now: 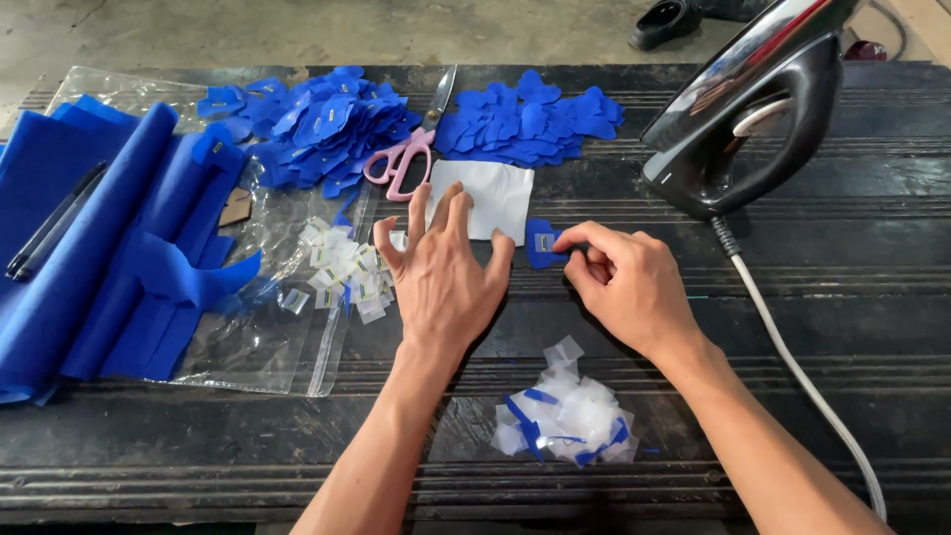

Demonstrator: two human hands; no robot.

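On the dark bench (852, 297), right hand (629, 282) fingers pinch a small blue fabric piece (541, 242) at twelve o'clock, best kept flat, while the left hand (441, 272) hovers, fingers spread, beside white labels (347, 277).

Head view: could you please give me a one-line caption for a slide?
Right hand pinches a small blue fabric piece beside a white sheet; left hand spreads flat nearby.

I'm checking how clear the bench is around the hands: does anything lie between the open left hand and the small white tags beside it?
Nothing visible does. The left hand hovers spread just right of the small white tags, with only clear plastic sheet beneath them. The right hand pinches a blue fabric piece apart from that gap.
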